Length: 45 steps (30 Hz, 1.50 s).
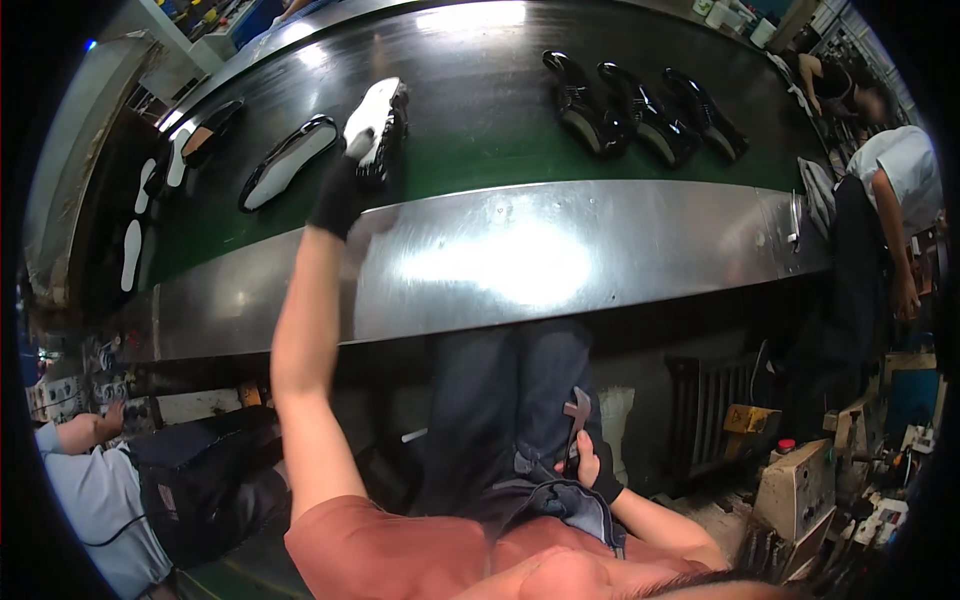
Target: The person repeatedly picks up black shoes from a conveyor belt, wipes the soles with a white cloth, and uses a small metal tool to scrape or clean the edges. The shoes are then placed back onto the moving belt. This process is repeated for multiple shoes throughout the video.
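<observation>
My left arm stretches out over the conveyor. The gloved left hand (343, 190) has its fingers closed on the near end of a glossy black shoe (374, 118), whose whitish sole faces up. Left of that hand, another black shoe (290, 165) lies on its side, its pale sole showing. Close to my lap, my right hand (592, 466), in a dark fingerless glove, is wrapped around the handle of a hammer (576, 412) with its metal head upward.
Three glossy black shoes (640, 115) lie on the green belt (470, 150) at right. White soles (131, 255) and more shoe parts sit at far left. A metal ledge (600, 245) edges the belt. People work at left (90, 490) and right (890, 180); a machine box (795, 490) stands lower right.
</observation>
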Each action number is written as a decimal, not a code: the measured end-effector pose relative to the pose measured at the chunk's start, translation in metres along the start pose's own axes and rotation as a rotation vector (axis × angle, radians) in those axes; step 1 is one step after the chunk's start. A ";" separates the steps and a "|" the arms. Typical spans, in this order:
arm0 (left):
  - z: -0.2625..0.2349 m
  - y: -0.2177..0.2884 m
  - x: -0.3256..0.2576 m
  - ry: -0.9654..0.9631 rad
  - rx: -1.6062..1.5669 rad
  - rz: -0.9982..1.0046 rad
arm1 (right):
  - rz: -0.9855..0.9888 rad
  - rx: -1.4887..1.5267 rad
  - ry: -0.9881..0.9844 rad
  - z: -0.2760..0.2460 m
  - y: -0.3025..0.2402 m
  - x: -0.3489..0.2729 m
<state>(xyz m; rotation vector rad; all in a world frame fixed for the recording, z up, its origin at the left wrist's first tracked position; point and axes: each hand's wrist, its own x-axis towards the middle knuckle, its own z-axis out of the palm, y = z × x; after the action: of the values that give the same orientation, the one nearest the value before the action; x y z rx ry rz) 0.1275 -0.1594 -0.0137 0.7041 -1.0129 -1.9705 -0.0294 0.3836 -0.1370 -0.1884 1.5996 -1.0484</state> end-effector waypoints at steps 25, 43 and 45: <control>0.132 -0.121 -0.302 -0.556 1.023 0.384 | -0.671 -0.342 -0.211 0.048 -0.145 0.000; 0.111 -0.168 -0.244 -0.313 0.259 0.021 | -0.285 -0.209 -0.402 0.046 -0.095 -0.063; 0.113 -0.171 -0.251 -0.225 0.249 0.013 | -0.108 -0.088 -0.434 0.039 -0.095 -0.056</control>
<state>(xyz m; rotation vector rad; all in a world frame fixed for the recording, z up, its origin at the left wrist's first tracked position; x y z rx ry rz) 0.1082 0.1597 -0.0694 0.6142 -1.4133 -1.9630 -0.0157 0.3428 -0.0281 -0.5308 1.2513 -0.9424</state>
